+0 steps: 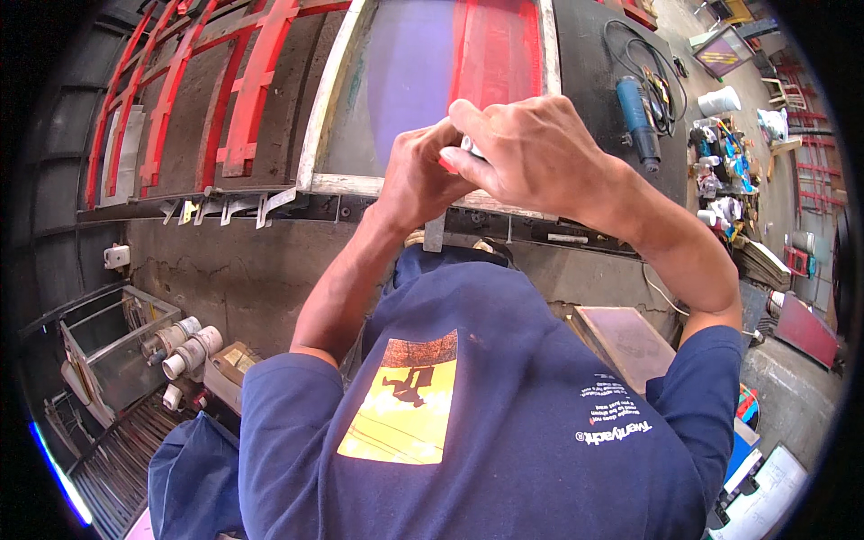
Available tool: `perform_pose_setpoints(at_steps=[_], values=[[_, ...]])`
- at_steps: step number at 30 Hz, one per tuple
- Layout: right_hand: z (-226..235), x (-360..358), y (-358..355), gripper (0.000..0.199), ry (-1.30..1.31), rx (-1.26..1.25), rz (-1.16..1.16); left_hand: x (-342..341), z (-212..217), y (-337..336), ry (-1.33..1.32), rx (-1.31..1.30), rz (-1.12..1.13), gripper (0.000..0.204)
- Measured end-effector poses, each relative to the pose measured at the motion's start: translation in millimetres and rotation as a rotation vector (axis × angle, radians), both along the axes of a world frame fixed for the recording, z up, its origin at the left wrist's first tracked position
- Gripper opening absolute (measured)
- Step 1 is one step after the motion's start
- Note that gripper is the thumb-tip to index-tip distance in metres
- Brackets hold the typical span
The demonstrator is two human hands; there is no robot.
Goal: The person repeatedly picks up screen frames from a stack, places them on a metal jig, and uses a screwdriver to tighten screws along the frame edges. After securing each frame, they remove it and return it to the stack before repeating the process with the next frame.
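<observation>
My left hand [421, 176] and my right hand [531, 153] meet over the near edge of a screen-printing frame [319, 135]. Both are closed around a small object [470, 147], of which only a pale bit shows between the fingers. The rest is hidden, so its kind cannot be told. A pale wooden border surrounds the frame's mesh [360, 117], which has a violet area [409, 72] and, to the right, a wide band of red ink [498, 54]. Part of the red band passes behind my hands.
Right of the frame, a blue corded power tool [637, 121] lies on a black board [585, 90] beside its coiled black cable [661, 67]. Red slatted racks [247, 99] stand at the left. White tubs [192, 351] are low on the left; a cluttered stand [724, 171] is at the far right.
</observation>
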State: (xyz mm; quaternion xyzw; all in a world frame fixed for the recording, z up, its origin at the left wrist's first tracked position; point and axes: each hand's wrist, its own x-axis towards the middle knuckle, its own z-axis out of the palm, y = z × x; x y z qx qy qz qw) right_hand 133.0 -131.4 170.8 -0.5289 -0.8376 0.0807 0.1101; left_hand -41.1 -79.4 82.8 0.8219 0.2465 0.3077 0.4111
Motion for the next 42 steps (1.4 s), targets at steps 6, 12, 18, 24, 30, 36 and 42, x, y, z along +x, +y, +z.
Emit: perform_pose_setpoints(at_steps=[6,12,18,24,30,36,42], values=[[12.3,8.6,-0.3,0.028,0.011,0.086,0.167,-6.6,-1.7,8.4,-0.145,-0.153,-0.215,0.042],[5.2,12.7,1.4,0.029,-0.009,0.043,0.110,9.0,6.3,-5.2,-0.031,-0.088,0.004,0.050],[11.8,8.1,-7.9,0.030,0.010,0.014,0.073,-2.1,17.4,2.1,-0.064,-0.045,-0.145,0.036],[8.5,14.4,-5.1,0.030,0.107,0.172,0.192,4.4,5.4,-0.8,-0.272,-0.094,-0.199,0.038],[12.6,6.7,-2.9,0.035,-0.067,-0.086,0.013,17.9,4.5,-3.7,0.034,0.136,0.031,0.028],[31.9,10.8,-7.8,0.035,-0.061,-0.190,0.066,-6.2,10.3,5.8,-0.053,-0.145,-0.170,0.033],[10.9,16.1,-0.2,0.035,0.087,0.068,0.173,8.4,10.3,-3.4,-0.201,0.021,-0.072,0.042]])
